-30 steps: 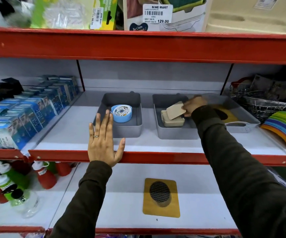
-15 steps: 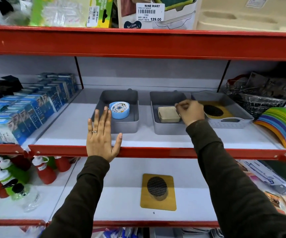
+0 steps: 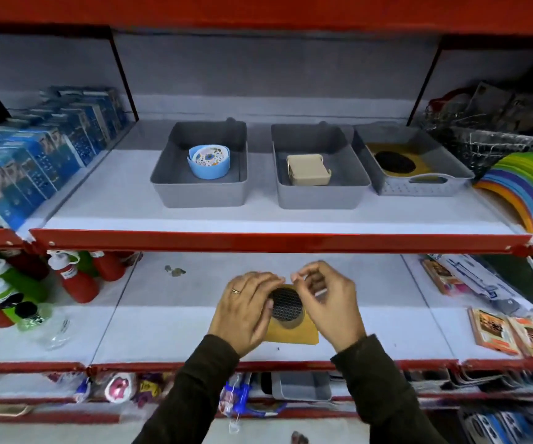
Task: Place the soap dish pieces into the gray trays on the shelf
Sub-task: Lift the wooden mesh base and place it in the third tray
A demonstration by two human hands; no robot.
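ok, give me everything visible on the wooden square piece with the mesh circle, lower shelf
The wooden square piece is a flat tan board with a round black mesh insert in a metal-looking rim. It lies on the lower shelf, under the middle gray tray. The left hand covers its left edge; the right hand curls over its right side. Grip unclear.

Even, soft overhead light; blurred, wide-angle-warped edges.

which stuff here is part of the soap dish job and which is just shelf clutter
Job:
left gray tray with blue round dish
middle gray tray with beige dish
right gray tray
wooden mesh dish

Clutter:
blue boxes
red bottles
rainbow mats
wire racks
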